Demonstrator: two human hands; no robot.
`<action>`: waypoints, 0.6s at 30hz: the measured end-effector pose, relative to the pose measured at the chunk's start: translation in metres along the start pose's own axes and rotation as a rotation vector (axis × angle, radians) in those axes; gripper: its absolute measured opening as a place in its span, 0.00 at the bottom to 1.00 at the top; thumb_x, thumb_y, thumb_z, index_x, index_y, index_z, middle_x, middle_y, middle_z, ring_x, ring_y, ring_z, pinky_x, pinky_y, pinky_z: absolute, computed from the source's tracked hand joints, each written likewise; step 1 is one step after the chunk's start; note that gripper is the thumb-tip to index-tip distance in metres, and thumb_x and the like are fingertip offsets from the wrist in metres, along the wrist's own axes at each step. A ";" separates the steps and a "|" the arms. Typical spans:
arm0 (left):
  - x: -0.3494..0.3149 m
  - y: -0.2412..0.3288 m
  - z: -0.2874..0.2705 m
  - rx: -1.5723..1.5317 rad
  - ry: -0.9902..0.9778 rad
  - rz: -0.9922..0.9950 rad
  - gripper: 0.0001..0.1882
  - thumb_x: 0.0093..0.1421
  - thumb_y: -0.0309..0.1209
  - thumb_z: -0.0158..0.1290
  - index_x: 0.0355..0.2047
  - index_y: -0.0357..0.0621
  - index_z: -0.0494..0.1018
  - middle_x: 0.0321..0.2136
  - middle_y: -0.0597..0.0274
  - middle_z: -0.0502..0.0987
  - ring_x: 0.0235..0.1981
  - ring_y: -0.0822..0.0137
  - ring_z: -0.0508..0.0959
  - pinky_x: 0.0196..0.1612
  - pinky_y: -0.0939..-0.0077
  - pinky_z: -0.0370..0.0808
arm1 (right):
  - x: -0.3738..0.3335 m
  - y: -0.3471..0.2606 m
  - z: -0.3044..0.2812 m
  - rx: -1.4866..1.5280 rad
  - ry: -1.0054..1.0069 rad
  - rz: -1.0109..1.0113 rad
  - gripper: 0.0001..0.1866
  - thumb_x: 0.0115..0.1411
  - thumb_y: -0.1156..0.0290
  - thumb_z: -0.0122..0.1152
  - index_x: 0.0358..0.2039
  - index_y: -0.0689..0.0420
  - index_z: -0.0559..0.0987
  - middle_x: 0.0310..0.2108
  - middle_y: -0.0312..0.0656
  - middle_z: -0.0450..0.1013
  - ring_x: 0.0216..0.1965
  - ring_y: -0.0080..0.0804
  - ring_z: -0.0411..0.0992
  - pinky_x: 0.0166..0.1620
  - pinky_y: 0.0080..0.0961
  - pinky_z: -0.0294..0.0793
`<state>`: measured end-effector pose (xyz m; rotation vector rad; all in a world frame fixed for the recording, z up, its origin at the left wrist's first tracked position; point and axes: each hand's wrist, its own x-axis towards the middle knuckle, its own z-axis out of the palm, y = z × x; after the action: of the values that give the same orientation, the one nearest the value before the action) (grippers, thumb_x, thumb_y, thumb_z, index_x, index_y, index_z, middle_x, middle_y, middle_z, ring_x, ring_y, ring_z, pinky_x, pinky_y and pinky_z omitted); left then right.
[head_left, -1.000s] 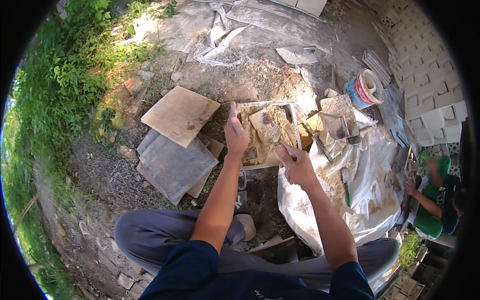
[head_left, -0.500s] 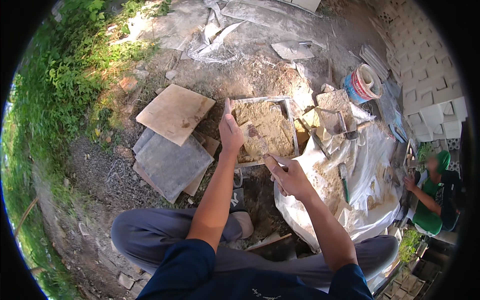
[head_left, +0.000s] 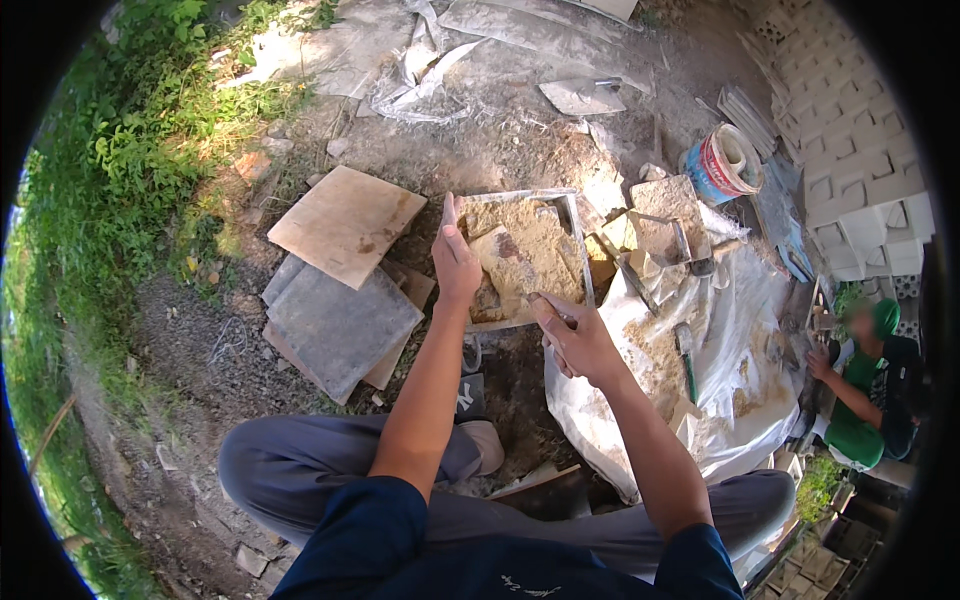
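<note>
Left hand [head_left: 456, 266]: lies against frame [head_left: 579, 228], nine o'clock — fingers straight
Right hand [head_left: 574, 340]: grips trowel [head_left: 506, 253], five o'clock — fingers curled tight

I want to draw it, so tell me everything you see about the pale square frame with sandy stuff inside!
The pale thin-walled square frame lies roughly flat near the picture's middle, material unclear. Lumpy tan sandy mix fills most of it, with a shadowed dip by its far right corner. The left hand seems to touch its left side.
</note>
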<state>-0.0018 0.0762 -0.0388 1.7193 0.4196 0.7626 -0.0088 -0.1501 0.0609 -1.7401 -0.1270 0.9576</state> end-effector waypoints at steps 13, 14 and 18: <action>0.001 -0.006 -0.001 -0.033 -0.021 -0.015 0.44 0.73 0.60 0.17 0.72 0.34 0.51 0.66 0.41 0.66 0.65 0.55 0.67 0.66 0.67 0.59 | 0.015 -0.031 0.002 -0.164 -0.002 0.010 0.28 0.70 0.60 0.55 0.65 0.63 0.70 0.18 0.37 0.69 0.11 0.23 0.66 0.15 0.26 0.64; 0.002 -0.006 -0.001 -0.035 -0.024 -0.014 0.45 0.73 0.61 0.17 0.72 0.34 0.51 0.66 0.41 0.66 0.65 0.55 0.67 0.66 0.67 0.59 | 0.020 -0.032 0.002 -0.162 -0.002 0.012 0.28 0.70 0.60 0.55 0.65 0.63 0.70 0.18 0.37 0.69 0.11 0.23 0.66 0.15 0.26 0.64; 0.002 -0.009 -0.001 -0.050 -0.029 -0.021 0.45 0.73 0.61 0.16 0.72 0.34 0.50 0.66 0.41 0.65 0.65 0.56 0.67 0.66 0.68 0.59 | 0.025 -0.039 0.006 -0.136 0.081 -0.013 0.28 0.72 0.58 0.54 0.64 0.64 0.70 0.15 0.36 0.67 0.10 0.22 0.65 0.14 0.26 0.62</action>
<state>-0.0005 0.0806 -0.0463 1.6748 0.3957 0.7263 0.0177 -0.1166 0.0800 -1.8977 -0.1533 0.8851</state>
